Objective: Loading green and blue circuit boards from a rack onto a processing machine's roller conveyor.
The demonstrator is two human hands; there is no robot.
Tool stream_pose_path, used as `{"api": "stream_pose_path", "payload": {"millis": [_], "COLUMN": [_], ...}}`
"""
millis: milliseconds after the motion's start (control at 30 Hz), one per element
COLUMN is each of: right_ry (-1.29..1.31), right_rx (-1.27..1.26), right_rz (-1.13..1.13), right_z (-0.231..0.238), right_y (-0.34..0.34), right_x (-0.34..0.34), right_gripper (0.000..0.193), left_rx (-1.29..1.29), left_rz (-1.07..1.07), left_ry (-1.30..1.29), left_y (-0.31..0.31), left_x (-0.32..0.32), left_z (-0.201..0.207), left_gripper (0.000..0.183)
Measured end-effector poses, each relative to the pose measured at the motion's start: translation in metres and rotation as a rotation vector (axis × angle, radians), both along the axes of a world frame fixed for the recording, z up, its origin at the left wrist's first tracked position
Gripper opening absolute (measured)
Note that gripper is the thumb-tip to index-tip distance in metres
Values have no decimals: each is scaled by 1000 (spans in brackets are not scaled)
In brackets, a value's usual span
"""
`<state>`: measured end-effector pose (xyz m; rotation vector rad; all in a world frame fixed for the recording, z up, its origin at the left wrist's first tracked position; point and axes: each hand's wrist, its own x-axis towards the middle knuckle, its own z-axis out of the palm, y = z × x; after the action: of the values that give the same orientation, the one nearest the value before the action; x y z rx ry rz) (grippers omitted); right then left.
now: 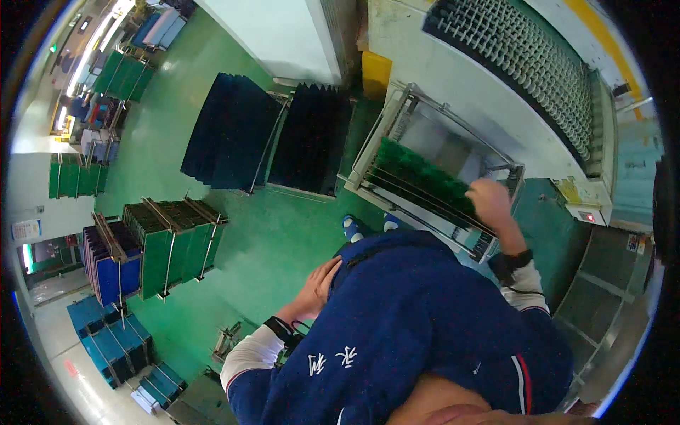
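Several thin green panels (423,176) stand upright, side by side, in a metal rack (397,205) in front of me. My right hand (490,203) is at their right end, fingers curled in at the panels' edge; whether it grips one is hidden. My left hand (316,290) lies against the side of my dark blue apron (397,297), fingers stretched out and holding nothing.
Beyond the rack stands a pale machine with a bed of rollers (520,67). Racks of dark panels (308,142) stand ahead left. Racks of green boards (173,248) and blue boards (117,276) stand on the green floor (262,241). A metal-framed table (602,290) is at right.
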<state>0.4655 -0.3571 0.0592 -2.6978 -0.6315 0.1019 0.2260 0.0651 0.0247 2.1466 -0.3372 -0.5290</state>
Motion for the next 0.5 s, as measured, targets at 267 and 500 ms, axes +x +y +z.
{"api": "stream_pose_path", "payload": {"millis": [267, 500], "right_ry": [-165, -83], "right_rx": [280, 1300], "right_rz": [-357, -783], "right_z": [146, 95], "right_y": [-106, -201], "right_x": [42, 86], "right_gripper": [20, 29], "left_rx": [-3, 3], "left_rz": [44, 104], "left_ry": [24, 177], "left_y": [-9, -17], "left_x": [-3, -2], "left_z": [-34, -51], "left_gripper": [67, 67]}}
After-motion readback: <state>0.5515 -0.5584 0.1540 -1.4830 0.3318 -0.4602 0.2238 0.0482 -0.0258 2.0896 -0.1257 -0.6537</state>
